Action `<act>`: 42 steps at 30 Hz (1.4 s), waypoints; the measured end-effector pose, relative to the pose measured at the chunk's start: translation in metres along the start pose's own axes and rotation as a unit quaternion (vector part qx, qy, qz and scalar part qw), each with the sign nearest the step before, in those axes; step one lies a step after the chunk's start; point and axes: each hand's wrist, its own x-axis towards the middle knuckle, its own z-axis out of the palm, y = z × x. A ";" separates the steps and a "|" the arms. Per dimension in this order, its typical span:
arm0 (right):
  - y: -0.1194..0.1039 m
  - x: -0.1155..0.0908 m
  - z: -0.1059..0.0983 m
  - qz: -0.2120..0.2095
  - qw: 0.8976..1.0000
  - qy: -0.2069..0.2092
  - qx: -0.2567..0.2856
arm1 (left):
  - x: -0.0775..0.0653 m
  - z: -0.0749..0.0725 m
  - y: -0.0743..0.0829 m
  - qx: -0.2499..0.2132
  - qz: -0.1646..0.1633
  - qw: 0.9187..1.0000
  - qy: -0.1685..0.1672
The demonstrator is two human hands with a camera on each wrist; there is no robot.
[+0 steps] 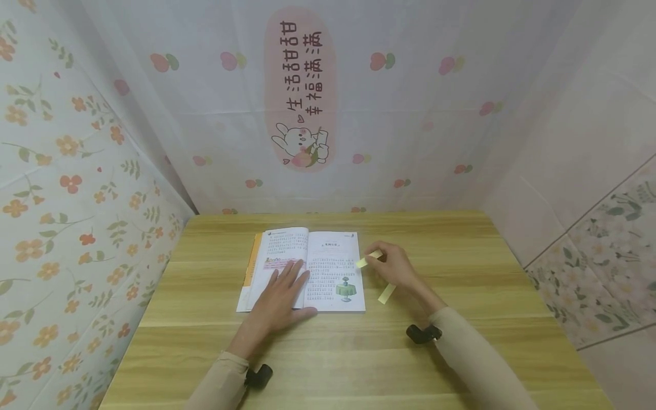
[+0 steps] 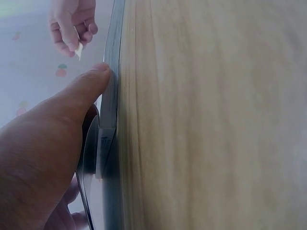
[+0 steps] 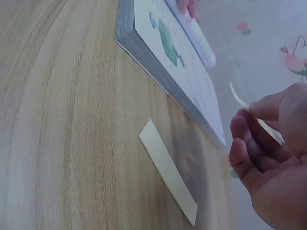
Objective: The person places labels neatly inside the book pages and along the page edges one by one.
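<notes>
An open book [image 1: 328,245] lies on the wooden table, with a green table picture on its right page. My left hand [image 1: 281,299] rests with spread fingers on the left page, its thumb along the book's lower edge. Beside the right page, my right hand [image 1: 393,266] pinches a pale yellow sticky note strip [image 1: 370,259] between thumb and finger. The strip's free end reaches the page's right edge in the head view; in the right wrist view it looks raised above the table. A pad of yellow sticky strips [image 3: 169,172] lies on the table below the right hand.
The wooden table [image 1: 328,359] runs up to a printed curtain [image 1: 410,142] at the back. A floral curtain [image 1: 66,199] hangs at the left. Black wrist cameras, one of them [image 1: 259,376] at the left sleeve, sit on both forearms.
</notes>
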 end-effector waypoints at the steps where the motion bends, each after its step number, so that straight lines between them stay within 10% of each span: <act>1: 0.000 0.001 0.001 0.002 1.000 0.000 0.003 | 0.000 0.000 0.000 0.000 0.001 1.000 0.001; 42: 0.005 -0.009 0.021 0.009 0.999 -0.031 -0.018 | 0.001 0.001 0.000 0.006 -0.006 1.000 -0.001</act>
